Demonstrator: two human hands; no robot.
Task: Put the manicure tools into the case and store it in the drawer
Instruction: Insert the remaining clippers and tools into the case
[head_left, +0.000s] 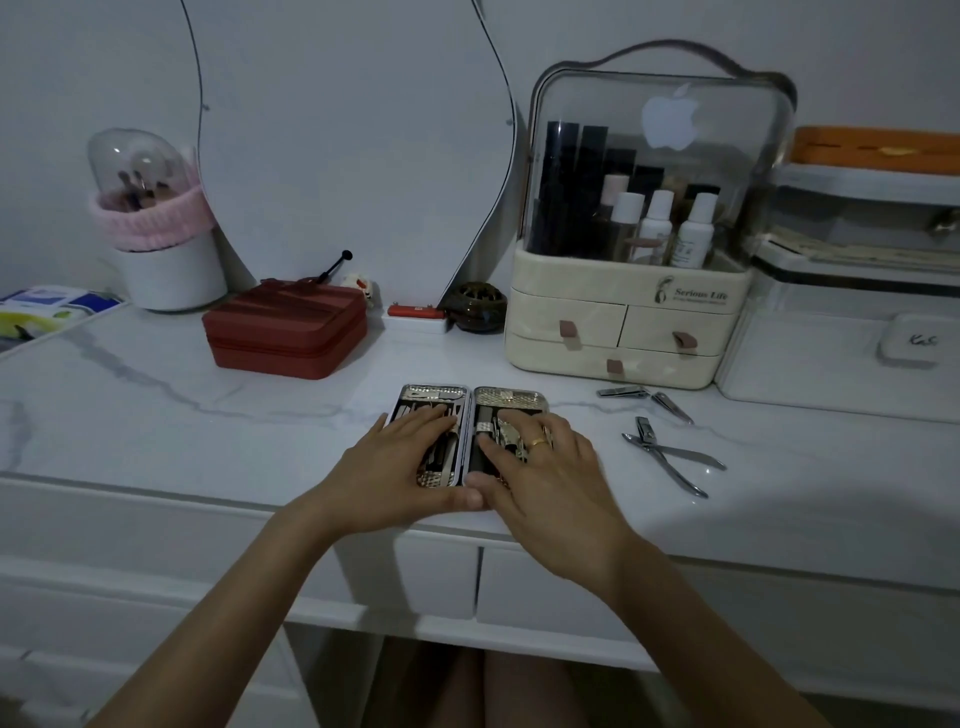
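Note:
The manicure case (470, 405) lies open flat near the front edge of the marble vanity top, with metal tools strapped in both halves. My left hand (400, 467) rests palm down on the left half, fingers spread, thumb at the case's front edge. On the right half lies my right hand (545, 467), fingers spread, a gold ring on one finger. Loose on the top to the right lie a nail clipper (623, 392), a second clipper (671, 406) and cuticle nippers (667, 457). Two shut white drawers (519, 587) sit under the top below the case.
A red zip case (285, 332) stands behind left. At the back right is a cream cosmetic organiser (623, 327) with small drawers, next to white storage boxes (852, 322). A brush holder (166, 260), a mirror and small items line the back wall.

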